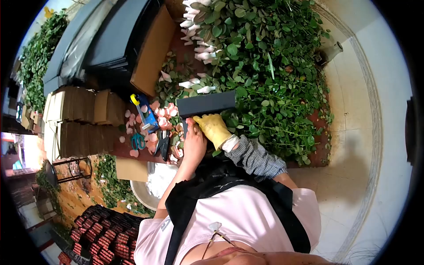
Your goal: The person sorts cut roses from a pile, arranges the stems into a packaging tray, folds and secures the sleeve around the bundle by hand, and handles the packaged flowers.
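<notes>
Between the hands is a small coral-pink rose head, mostly covered by fingers. My bare left hand is closed, its fingertips pinching at the bloom. My right hand, in a yellow glove, curls closed right beside it; green leaves show under its wrist, but the stem is hidden. Just beyond both hands lies a dark grey block. Left of my left hand are black-handled cutters, teal scissors, a blue tape dispenser with a yellow part, and scattered pink petals.
Leafy rose stems are heaped on the right of the red table, with white-wrapped buds along their left side. Cardboard and dark sheets stand at upper left. A white tub is below the table edge.
</notes>
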`<action>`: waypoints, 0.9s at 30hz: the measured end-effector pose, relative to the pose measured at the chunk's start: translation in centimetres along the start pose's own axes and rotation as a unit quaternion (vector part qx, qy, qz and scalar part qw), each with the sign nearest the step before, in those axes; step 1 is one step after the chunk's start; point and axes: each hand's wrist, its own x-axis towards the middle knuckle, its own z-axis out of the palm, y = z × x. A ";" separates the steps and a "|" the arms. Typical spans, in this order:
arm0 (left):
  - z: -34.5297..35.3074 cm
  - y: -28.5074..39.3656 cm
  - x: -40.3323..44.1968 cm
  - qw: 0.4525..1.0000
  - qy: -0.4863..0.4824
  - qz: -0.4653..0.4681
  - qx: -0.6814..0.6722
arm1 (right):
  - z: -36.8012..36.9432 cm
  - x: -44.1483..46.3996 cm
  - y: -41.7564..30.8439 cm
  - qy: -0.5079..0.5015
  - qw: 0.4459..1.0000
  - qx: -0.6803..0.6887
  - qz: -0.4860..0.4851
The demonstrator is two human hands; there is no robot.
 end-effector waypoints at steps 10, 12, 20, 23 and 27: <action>-1.0 -3.1 0.6 0.996 -0.079 0.033 -0.035 | -1.8 -3.0 0.5 0.114 0.957 0.263 -0.046; -1.7 -4.2 1.0 0.991 -0.111 0.031 -0.071 | -7.4 -6.0 0.0 0.026 0.857 0.500 -0.121; -4.4 -7.6 2.9 0.903 -0.305 -0.016 -0.301 | -3.9 -18.3 4.1 -0.300 0.900 0.246 0.200; -5.5 -7.5 2.9 0.906 -0.301 -0.005 -0.297 | -5.3 -18.4 4.8 -0.289 0.778 0.551 0.091; -5.0 -8.8 1.4 0.851 -0.230 -0.035 -0.470 | -11.1 -13.7 3.4 -0.095 0.460 0.865 -0.178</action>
